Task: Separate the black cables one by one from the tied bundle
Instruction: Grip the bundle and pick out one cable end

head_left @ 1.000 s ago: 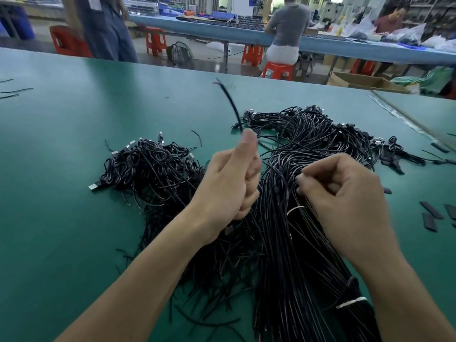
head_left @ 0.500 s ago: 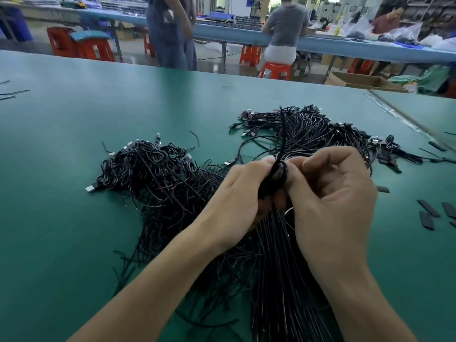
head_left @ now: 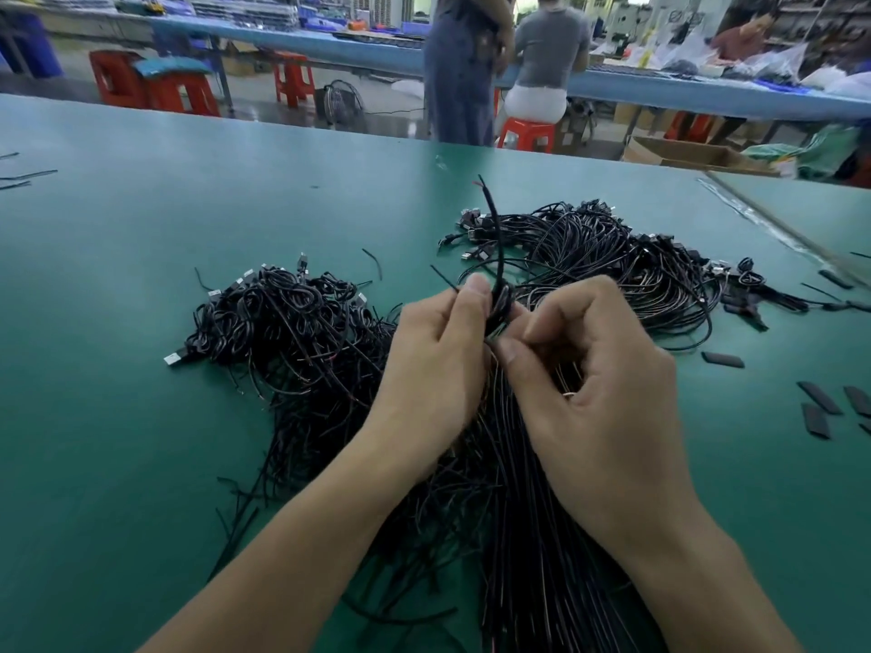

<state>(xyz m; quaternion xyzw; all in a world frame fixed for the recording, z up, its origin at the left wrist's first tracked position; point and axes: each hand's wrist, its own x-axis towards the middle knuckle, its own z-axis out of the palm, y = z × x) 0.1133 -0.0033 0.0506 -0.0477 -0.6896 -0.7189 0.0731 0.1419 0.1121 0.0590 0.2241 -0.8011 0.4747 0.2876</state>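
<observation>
A long tied bundle of black cables (head_left: 532, 534) runs from the near edge up the green table (head_left: 118, 417) and fans out at the far right (head_left: 612, 256). My left hand (head_left: 433, 369) and my right hand (head_left: 594, 388) meet above it, both pinching one small coiled black cable (head_left: 500, 304). Its free end (head_left: 490, 214) sticks up and away from my fingers. A heap of separated coiled cables (head_left: 283, 322) with silver plugs lies to the left of my left hand.
Several short black sleeve pieces (head_left: 817, 407) lie on the table at the right. Loose black strands (head_left: 23, 176) sit at the far left edge. Beyond the table stand red stools (head_left: 155, 87), a cardboard box (head_left: 683, 155) and people at a blue bench (head_left: 707, 94).
My hands came together from apart. The cable my left hand held up alone is now coiled small and pinched by both hands, its end still pointing up.
</observation>
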